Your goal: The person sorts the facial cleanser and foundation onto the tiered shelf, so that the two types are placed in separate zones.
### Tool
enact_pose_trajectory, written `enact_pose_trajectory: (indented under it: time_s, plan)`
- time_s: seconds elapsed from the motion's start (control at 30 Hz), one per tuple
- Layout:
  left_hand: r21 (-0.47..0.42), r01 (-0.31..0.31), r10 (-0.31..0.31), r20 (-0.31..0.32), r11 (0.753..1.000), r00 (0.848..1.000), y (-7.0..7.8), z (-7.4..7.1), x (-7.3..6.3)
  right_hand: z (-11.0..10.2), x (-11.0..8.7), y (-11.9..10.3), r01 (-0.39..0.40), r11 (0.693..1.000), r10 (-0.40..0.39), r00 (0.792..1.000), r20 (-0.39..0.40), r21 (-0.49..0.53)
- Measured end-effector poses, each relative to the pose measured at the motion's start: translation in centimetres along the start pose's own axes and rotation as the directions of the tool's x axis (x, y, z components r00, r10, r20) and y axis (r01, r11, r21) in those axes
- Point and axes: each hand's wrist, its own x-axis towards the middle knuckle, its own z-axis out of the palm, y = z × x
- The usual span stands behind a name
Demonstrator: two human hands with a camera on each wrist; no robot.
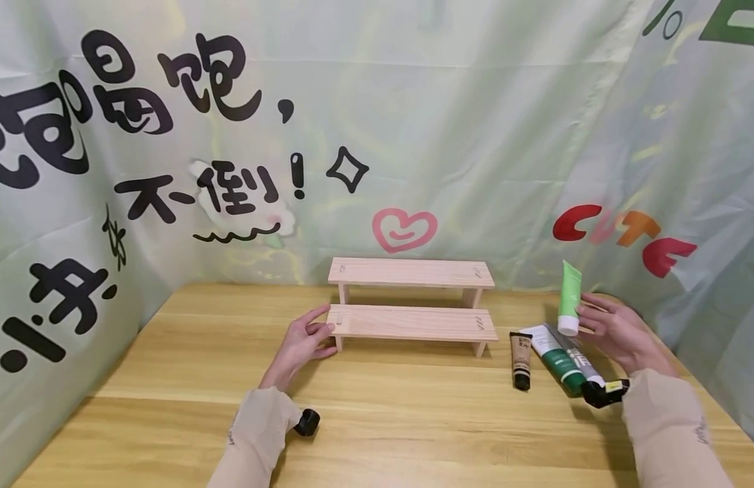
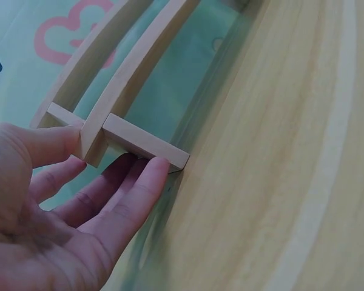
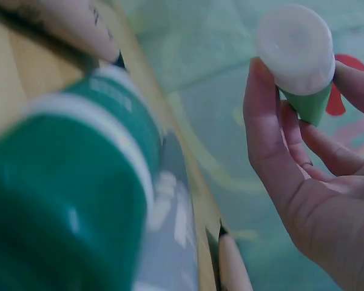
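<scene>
My left hand (image 1: 300,342) grips the left end of a two-step wooden stand (image 1: 413,322), thumb on the lower board and fingers by its leg (image 2: 145,139). My right hand (image 1: 624,332) pinches a light green tube (image 1: 570,291) with a white cap (image 3: 294,48), held cap down above the table at the right. Below it lie a white and dark green tube (image 1: 557,359) and a grey tube (image 1: 581,359), side by side. A small tan tube (image 1: 521,359) with a black cap lies to their left.
The wooden table (image 1: 413,420) meets a printed cloth backdrop (image 1: 474,135) at the back and on both sides. The stand is close to the back edge. Black wrist devices (image 1: 306,422) hang under both sleeves.
</scene>
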Motion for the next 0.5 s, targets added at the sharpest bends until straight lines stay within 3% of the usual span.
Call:
enact_pose_trajectory:
  time_s: [0.23, 0.5]
  plan:
    - [-0.013, 0.035, -0.035, -0.001, 0.999, 0.999, -0.1, 0.0, 0.1, 3.1, 0.9, -0.9, -0.004, 0.987, -0.013, 0.995, -0.099, -0.164]
    - [-0.042, 0.041, -0.041, 0.005, 0.998, 0.999, -0.3, -0.1, 0.1, 7.1, 2.0, -1.9, 0.032, 0.994, -0.046, 0.990, -0.132, -0.102]
